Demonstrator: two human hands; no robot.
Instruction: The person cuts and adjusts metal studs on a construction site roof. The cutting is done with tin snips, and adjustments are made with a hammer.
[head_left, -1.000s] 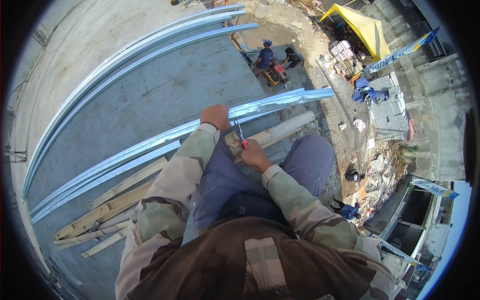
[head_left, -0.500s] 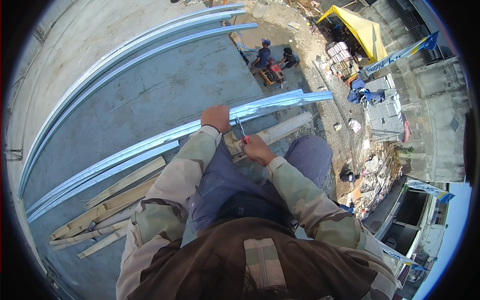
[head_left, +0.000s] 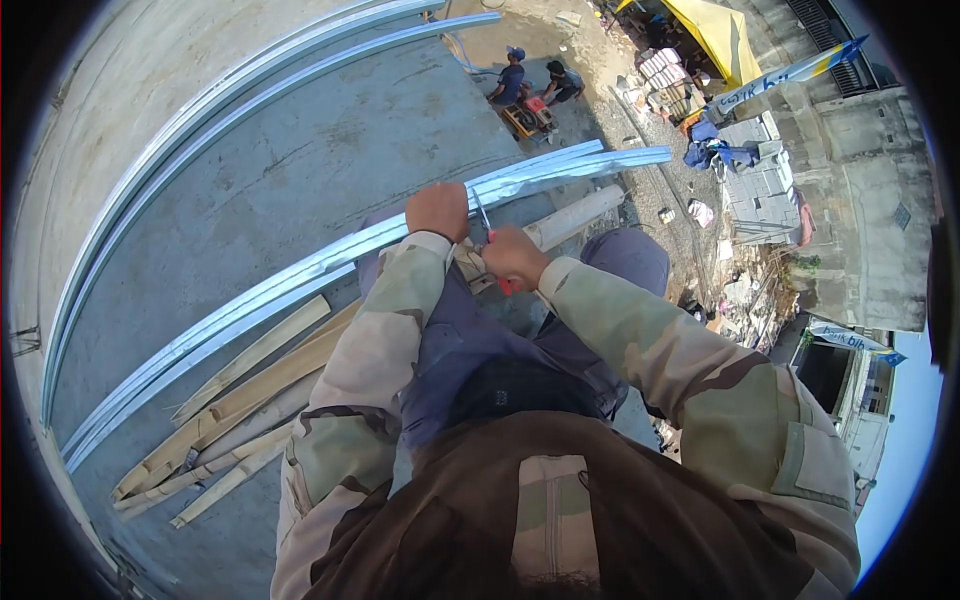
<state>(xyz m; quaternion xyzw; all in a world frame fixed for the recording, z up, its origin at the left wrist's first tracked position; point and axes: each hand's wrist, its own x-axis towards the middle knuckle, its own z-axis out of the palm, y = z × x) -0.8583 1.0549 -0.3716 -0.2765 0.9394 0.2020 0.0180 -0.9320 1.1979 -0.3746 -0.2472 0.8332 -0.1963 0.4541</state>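
Note:
Long shiny metal channels (head_left: 330, 250) run across in front of the knees. My left hand (head_left: 437, 212) is closed around the channels, its knuckles facing up. Just to its right, my right hand (head_left: 516, 258) is wrapped round the red handles of metal snips (head_left: 481, 211). The snips' blades reach up to the edge of the channels beside my left hand. How far the blades are apart cannot be made out.
More metal channels (head_left: 250, 95) curve along the far side. Bamboo pieces (head_left: 240, 400) lie at the lower left, and a pale pole (head_left: 580, 216) rests behind my right hand. Two people (head_left: 511, 84) crouch by a red machine (head_left: 536, 112). Rubble (head_left: 750, 300) lies at the right.
My right hand has moved up and closer to my left hand, with the snips turned more upright. My left hand and the channels appear slightly higher as the view shifts.

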